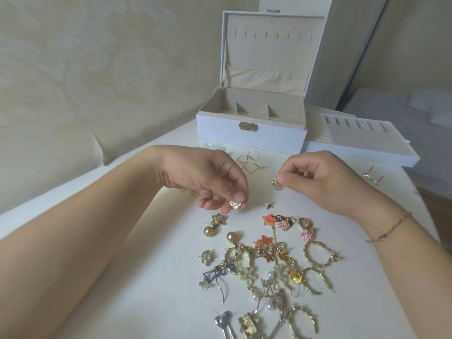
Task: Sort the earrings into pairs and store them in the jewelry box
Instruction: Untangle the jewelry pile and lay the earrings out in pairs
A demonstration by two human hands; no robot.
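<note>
My left hand (210,182) hovers above the white table (151,277) and pinches a small cream flower earring (235,204) at its fingertips. My right hand (325,182) pinches a small gold round earring (277,184) between thumb and forefinger. Below both hands lies a tangled heap of several earrings (274,267): pearls, orange stars, pink balls, gold hoops. The white jewelry box (252,134) stands open at the table's far side, its beige compartments showing nothing inside.
A white tray with ring slots (362,143) lies right of the box. Thin gold wire earrings (249,161) sit in front of the box. Clear earrings with red bits (371,178) lie at the right edge. A small star stud (269,205) lies between my hands.
</note>
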